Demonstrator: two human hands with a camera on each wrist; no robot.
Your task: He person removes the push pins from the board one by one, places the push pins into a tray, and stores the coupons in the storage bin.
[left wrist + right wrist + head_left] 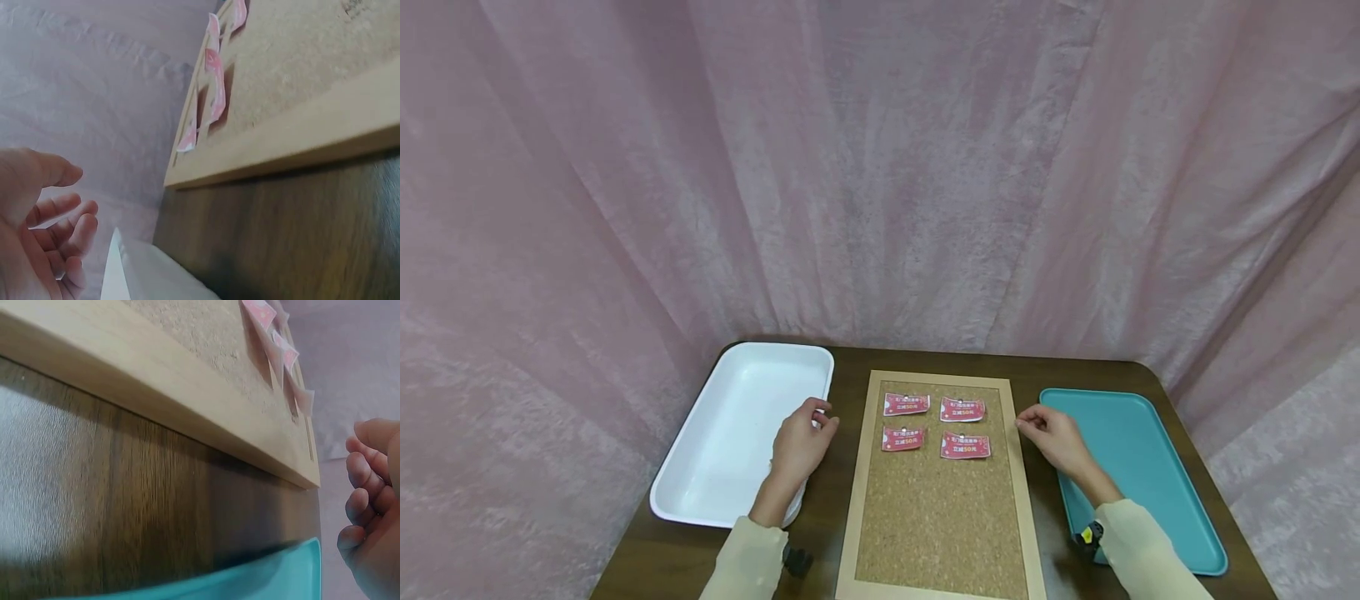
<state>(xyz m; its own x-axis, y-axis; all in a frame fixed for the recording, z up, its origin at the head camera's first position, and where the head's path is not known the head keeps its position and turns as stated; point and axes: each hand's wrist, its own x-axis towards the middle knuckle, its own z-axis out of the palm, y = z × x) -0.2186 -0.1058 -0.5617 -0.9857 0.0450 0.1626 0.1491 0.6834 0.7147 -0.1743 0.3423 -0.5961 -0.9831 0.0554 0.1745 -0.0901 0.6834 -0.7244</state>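
A wood-framed cork board (940, 525) lies on the table between the hands. Several red coupons with white and yellow print are fixed in two rows on its upper part, among them an upper left coupon (906, 404) and a lower right coupon (966, 447). Their edges curl up from the cork in both wrist views. My left hand (801, 442) hovers by the right rim of the white tray, its fingers loosely bent around nothing. Between the board's right edge and the teal tray is my right hand (1058, 439), also holding nothing, fingers slightly curled.
At the left stands a deep white tray (700, 467); a flat teal tray (1150, 467) lies at the right. Dark wood shows on the table (850, 367) around the board. A pink curtain (925, 167) hangs behind the table's back edge.
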